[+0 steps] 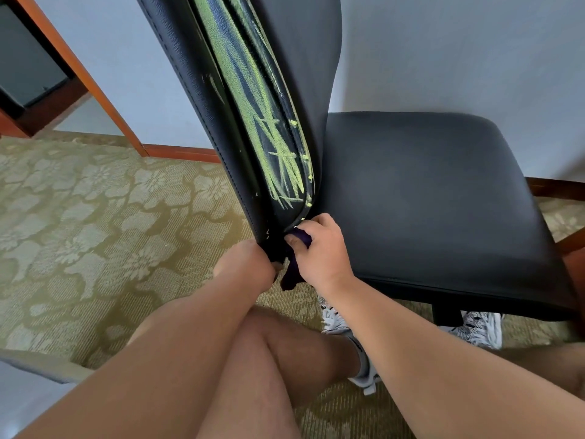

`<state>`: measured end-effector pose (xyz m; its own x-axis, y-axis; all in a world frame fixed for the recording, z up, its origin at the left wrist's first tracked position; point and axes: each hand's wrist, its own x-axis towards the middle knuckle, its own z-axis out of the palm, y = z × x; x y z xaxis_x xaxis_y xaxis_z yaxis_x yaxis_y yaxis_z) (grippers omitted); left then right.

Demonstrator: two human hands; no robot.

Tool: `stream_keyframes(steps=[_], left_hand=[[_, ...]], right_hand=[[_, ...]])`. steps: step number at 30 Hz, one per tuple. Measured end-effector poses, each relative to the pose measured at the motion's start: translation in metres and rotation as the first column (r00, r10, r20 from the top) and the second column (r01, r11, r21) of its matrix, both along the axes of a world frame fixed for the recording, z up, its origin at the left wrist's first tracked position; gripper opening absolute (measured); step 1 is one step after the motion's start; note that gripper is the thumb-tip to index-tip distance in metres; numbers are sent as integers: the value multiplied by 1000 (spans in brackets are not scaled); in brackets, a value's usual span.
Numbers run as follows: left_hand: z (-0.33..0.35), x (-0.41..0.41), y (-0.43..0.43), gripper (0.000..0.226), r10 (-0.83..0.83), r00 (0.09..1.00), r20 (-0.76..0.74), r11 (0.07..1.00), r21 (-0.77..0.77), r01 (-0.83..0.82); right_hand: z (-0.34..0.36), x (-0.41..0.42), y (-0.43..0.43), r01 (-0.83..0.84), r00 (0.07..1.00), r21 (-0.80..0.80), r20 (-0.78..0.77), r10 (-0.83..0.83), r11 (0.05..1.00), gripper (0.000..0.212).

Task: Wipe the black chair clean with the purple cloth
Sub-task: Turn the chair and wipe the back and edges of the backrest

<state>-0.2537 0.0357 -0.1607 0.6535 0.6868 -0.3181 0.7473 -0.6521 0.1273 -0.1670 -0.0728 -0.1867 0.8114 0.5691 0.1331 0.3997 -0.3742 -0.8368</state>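
Observation:
The black chair (427,198) stands in front of me, its backrest seen edge-on and its padded seat to the right. Yellow-green scribbles (253,106) cover the side edge of the backrest from the top down to its lower corner. My right hand (319,251) holds the dark purple cloth (292,270) bunched against the bottom corner of the backrest, and a tail of cloth hangs below the hand. My left hand (245,264) grips the lower rear edge of the backrest, with its fingers hidden behind the edge.
My bare knees and white patterned sneakers (474,327) are below the chair. A floral beige carpet (95,232) covers the floor. A wooden desk leg (95,80) slants at the left against a pale wall with a wooden baseboard. A grey upholstered edge (41,365) shows at lower left.

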Motion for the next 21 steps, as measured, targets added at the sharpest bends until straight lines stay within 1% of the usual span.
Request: stream_keyframes(steps=[4, 8, 12, 14, 16, 18, 19, 21], left_hand=[[0, 0, 0, 33, 17, 1000, 18, 1000, -21, -16], [0, 0, 1, 35, 26, 1000, 16, 999, -28, -25], [0, 1, 1, 34, 23, 1000, 9, 1000, -18, -23], [1, 1, 0, 31, 33, 999, 10, 999, -33, -33], [1, 1, 0, 29, 20, 1000, 0, 999, -36, -20], [0, 2, 1, 28, -1, 1000, -8, 1000, -12, 1], [1, 2, 1, 27, -5, 1000, -15, 1000, 11, 6], [0, 3, 2, 26, -68, 996, -61, 996, 51, 71]], right_hand=[[-6, 5, 0, -25, 998, -97, -57, 19, 995, 20], [-6, 1, 1, -16, 998, -203, -55, 5, 979, 40], [-2, 5, -4, -137, 987, -286, -117, 107, 948, 38], [3, 10, -8, -169, 983, -288, -121, 140, 942, 33], [8, 12, -9, -145, 988, -229, -86, 128, 963, 21], [14, 11, -7, -68, 995, -91, -73, 62, 994, 4], [16, 10, -6, -16, 997, -13, -81, 15, 1000, 11], [17, 5, -6, 74, 988, 137, -141, -54, 988, 28]])
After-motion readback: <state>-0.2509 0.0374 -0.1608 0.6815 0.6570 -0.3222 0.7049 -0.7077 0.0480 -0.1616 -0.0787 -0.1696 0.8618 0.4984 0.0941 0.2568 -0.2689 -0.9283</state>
